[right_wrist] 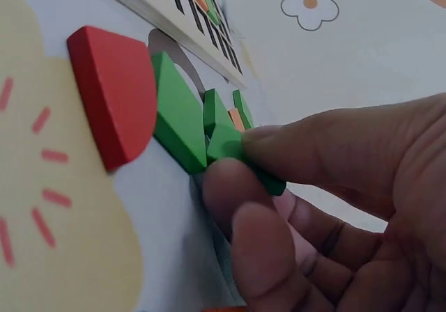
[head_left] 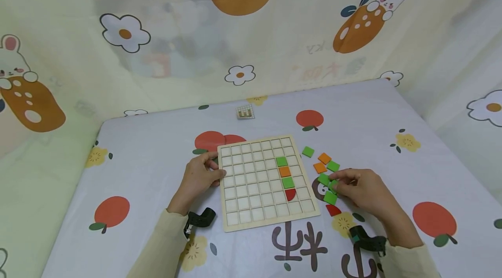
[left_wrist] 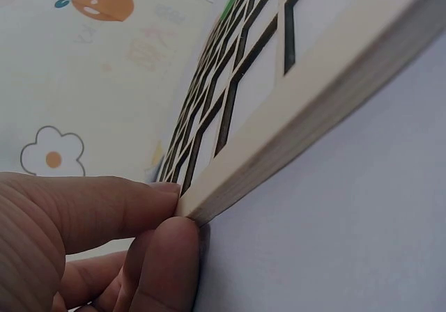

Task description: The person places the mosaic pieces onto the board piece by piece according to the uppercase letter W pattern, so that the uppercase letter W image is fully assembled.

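A square wooden grid board (head_left: 270, 222) lies on the table. In one column it holds a green tile (head_left: 282, 161), an orange tile (head_left: 284, 171), another green tile and a red rounded piece (head_left: 290, 194). My left hand (head_left: 197, 177) pinches the board's left edge (left_wrist: 279, 124) between thumb and finger. To the board's right, my right hand (head_left: 364, 188) pinches a green tile (right_wrist: 226, 143) between thumb and fingers. Around its fingertips lie several loose green tiles (head_left: 330, 198), two orange tiles (head_left: 324, 158) and a red quarter-round piece (right_wrist: 115, 99).
A small card with a grid pattern (head_left: 245, 112) lies beyond the board. The tablecloth (head_left: 149, 160) has printed fruit and flowers. A patterned curtain (head_left: 176, 51) hangs behind the table's far edge. Each wrist wears a black camera mount (head_left: 201, 218).
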Demonstrator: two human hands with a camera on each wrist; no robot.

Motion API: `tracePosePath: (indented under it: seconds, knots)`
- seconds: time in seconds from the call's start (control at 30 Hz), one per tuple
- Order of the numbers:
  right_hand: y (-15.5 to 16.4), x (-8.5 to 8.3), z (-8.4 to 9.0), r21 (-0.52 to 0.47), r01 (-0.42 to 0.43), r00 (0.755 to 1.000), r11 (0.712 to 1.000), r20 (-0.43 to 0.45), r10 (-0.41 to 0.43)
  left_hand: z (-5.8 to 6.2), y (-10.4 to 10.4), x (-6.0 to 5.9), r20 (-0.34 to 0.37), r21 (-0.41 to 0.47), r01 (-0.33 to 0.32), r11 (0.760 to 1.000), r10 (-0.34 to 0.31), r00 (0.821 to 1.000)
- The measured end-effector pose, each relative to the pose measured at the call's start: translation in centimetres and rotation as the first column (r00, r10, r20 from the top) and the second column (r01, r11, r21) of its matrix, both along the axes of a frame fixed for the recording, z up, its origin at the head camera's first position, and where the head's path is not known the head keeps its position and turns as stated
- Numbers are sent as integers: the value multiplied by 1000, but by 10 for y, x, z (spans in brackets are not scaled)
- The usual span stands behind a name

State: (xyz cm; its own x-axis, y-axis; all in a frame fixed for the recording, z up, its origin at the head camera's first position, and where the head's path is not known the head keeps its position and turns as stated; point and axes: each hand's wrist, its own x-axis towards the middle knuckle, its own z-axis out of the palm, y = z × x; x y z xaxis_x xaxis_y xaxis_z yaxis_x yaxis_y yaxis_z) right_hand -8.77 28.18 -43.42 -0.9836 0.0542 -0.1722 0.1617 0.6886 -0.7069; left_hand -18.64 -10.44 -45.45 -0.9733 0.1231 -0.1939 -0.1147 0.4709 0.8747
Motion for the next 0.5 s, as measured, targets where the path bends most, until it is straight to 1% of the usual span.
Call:
tracePosePath:
  seconds: [0.23, 0.5]
  knots:
    - [-1, -1, 0, -116, 42, 998, 992, 43, -37, 0, 0, 0, -14, 1, 4, 1000, -4, 1000]
    - [-11, -1, 1, -234, 23, 999, 972, 52, -11, 2, 1, 0, 4, 2, -5, 1000, 5, 1000]
